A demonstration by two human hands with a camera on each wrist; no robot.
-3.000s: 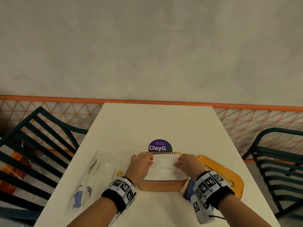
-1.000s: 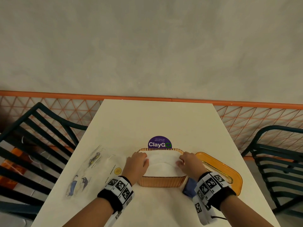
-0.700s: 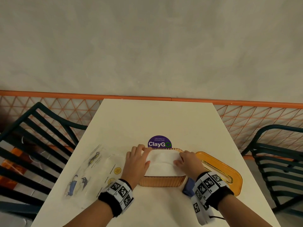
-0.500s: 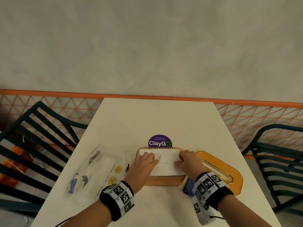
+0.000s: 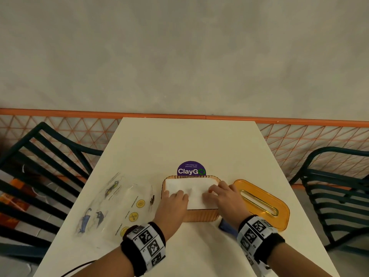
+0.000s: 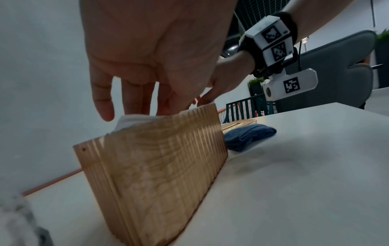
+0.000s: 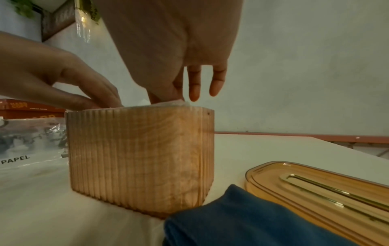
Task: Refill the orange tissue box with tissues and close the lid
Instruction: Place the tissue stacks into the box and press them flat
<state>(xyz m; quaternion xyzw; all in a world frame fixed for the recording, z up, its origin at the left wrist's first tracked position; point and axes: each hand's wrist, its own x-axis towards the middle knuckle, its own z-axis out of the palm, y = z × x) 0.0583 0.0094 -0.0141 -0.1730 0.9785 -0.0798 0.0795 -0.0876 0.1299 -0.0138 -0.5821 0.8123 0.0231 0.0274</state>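
The orange ribbed tissue box stands open near the table's front, filled to the rim with a white tissue stack. My left hand lies on the stack's left half, its fingers stretched down and pressing the tissues. On the right half, my right hand presses the paper with thumb and fingertips, while two fingers hang free above the box. The orange lid, with its long slot, lies flat on the table just right of the box.
A folded blue cloth lies at the box's front right corner, against the lid. The clear plastic tissue wrapper lies to the left. A purple ClayGo sticker sits behind the box. Dark slatted chairs flank the white table.
My left hand has slid from the box's left edge onto the top of the tissue stack, toward the middle. The right hand has stayed on the stack's right side.
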